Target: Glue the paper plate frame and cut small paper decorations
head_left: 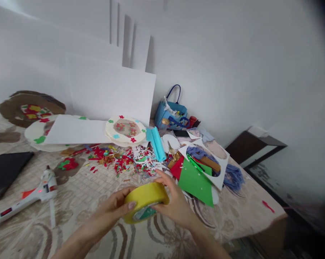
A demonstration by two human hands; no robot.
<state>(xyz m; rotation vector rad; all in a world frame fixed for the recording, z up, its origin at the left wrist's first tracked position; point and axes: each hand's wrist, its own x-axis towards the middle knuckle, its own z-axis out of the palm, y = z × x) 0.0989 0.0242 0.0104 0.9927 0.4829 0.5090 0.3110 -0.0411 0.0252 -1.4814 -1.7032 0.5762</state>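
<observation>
A wide roll of yellow tape (147,194) is held above the patterned tablecloth, tilted so its green-and-white core label faces me. My left hand (111,208) grips its left side, thumb on the front rim. My right hand (175,201) wraps its right side, fingers over the top and thumb at the core. Behind the roll lies a heap of red, white and green paper scraps (122,160). A white glue gun (35,196) with a small red light rests at the left.
Scissors (173,153), green paper (195,181), a white cut-out frame (223,174) and blue yarn (234,178) lie at the right. Decorated round pieces (126,131) and a blue bag (170,113) stand near the wall. A black object (8,171) sits far left.
</observation>
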